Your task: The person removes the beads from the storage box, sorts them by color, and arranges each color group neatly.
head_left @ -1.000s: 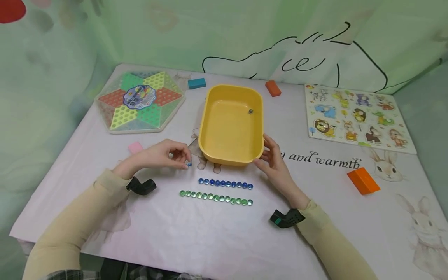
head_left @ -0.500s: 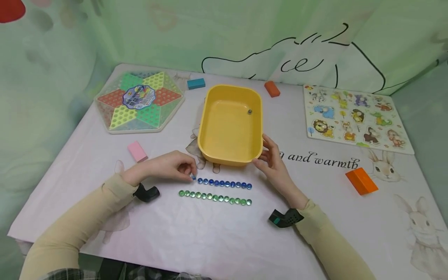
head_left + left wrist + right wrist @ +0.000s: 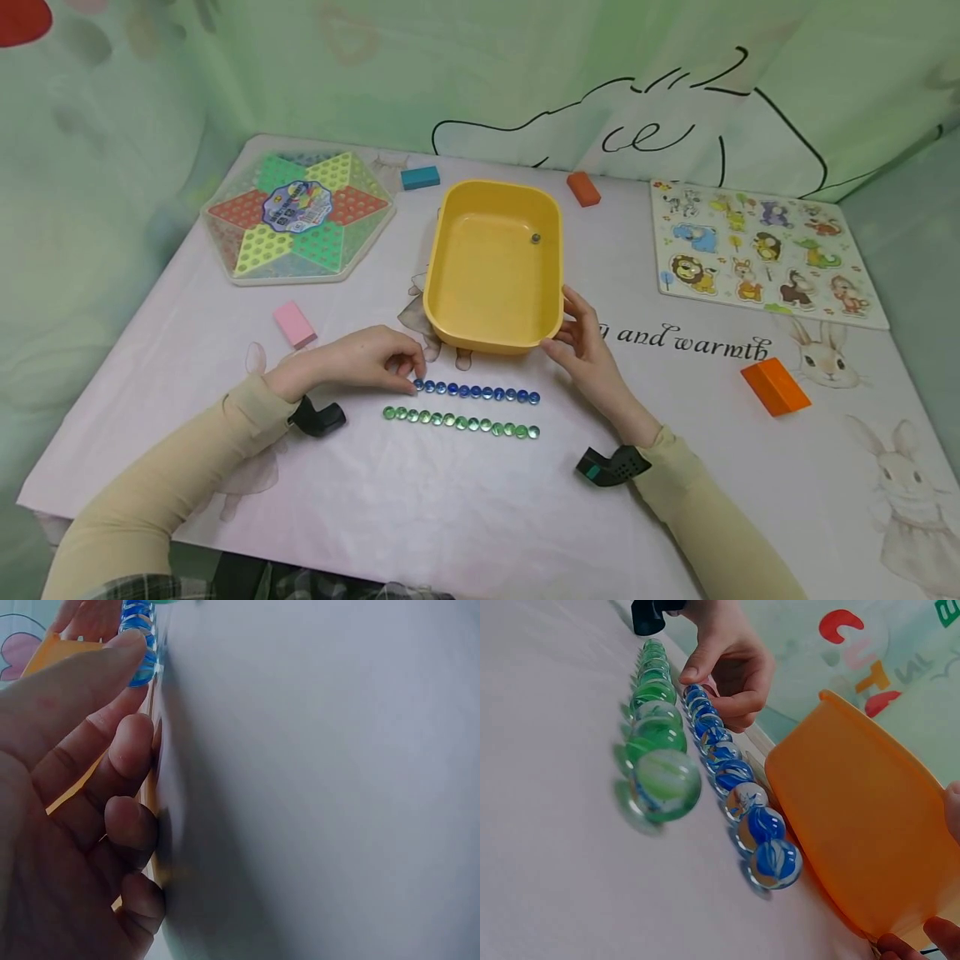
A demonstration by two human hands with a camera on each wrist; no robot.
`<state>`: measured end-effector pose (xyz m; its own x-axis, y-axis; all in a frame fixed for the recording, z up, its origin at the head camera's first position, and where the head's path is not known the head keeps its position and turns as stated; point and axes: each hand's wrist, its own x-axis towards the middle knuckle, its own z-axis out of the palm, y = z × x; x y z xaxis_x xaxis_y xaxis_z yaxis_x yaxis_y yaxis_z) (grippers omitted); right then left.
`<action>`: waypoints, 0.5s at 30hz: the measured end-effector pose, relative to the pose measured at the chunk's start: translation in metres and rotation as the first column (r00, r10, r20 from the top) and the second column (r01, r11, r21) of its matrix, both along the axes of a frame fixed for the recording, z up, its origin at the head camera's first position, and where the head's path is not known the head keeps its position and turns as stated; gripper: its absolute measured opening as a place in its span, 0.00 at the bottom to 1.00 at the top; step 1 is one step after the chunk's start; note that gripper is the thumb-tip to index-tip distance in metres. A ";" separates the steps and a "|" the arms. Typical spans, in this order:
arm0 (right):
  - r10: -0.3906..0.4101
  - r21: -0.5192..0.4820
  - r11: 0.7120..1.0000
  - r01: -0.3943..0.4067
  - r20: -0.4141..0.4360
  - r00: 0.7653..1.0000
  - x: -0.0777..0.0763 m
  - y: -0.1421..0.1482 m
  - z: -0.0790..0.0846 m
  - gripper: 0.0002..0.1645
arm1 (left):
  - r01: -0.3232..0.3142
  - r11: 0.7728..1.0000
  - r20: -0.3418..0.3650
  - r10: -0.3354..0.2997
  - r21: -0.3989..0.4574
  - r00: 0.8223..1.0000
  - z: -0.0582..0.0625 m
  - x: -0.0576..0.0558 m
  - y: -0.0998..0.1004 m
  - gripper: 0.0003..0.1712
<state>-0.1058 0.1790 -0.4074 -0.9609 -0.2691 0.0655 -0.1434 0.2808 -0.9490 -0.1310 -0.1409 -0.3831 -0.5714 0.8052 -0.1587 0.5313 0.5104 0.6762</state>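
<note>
My left hand [image 3: 367,358] pinches a blue marble [image 3: 418,385] between thumb and forefinger, at the left end of a row of blue marbles [image 3: 476,392]. In the left wrist view the thumb lies on that marble [image 3: 140,676] while the other fingers curl near the tabletop. Closer to me runs a row of green marbles [image 3: 462,423]. My right hand [image 3: 588,358] holds the near right corner of a yellow plastic tub [image 3: 495,343], thumb on the front and fingers along the side. One small dark marble [image 3: 536,239] lies inside the tub.
A hexagonal Chinese checkers board [image 3: 300,221] lies back left, an animal puzzle board [image 3: 765,250] back right. Blocks lie about: pink [image 3: 295,324], blue [image 3: 421,178], red-orange [image 3: 583,189], and orange [image 3: 776,387]. Green printed fabric [image 3: 337,75] hangs behind the table.
My left hand has moved right and toward me, bringing the blue marble from beside the tub to the left end of the blue row. The right hand stays on the tub.
</note>
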 end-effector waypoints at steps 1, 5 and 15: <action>0.000 -0.001 1.000 0.000 0.001 1.000 0.000 0.000 0.000 0.45 | 0.001 1.000 -0.001 -0.001 0.000 1.000 0.000 0.000 0.000 0.08; 0.001 -0.002 1.000 -0.001 0.002 1.000 0.000 0.000 0.000 0.45 | -0.004 1.000 0.010 0.004 -0.001 1.000 -0.001 -0.001 -0.001 0.08; 0.001 -0.010 1.000 -0.001 0.004 1.000 0.000 0.000 0.000 0.45 | 0.035 0.997 0.107 -0.042 0.065 0.993 0.014 -0.007 -0.004 0.09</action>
